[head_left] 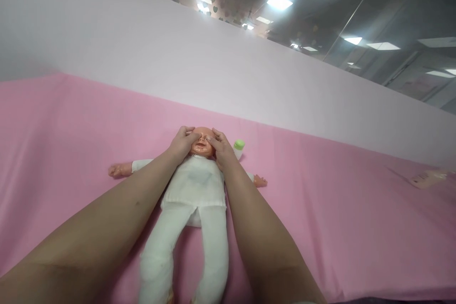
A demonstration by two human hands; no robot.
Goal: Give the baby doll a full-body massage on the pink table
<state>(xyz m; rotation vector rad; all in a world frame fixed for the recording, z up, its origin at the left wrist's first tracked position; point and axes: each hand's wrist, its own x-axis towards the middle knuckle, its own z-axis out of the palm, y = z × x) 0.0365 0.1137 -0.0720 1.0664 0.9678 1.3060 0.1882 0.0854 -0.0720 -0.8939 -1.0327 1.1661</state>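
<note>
The near edge crops the doll; left hand and right hand hide its temples; one blurred item, right, resembles a card.

pink cloth beneath a doll and green-capped bottle

We can't read any words or numbers here. Near the right edge of the frame, a pale flat thing lies on the pink cloth, and it is too blurry for us to tell if it has writing. In the middle, the doll has a faint grey-blue patch on its white top, but we can't make out any letters in it. Just right of the middle, the bottle with a green cap is too small for us to read.
</note>
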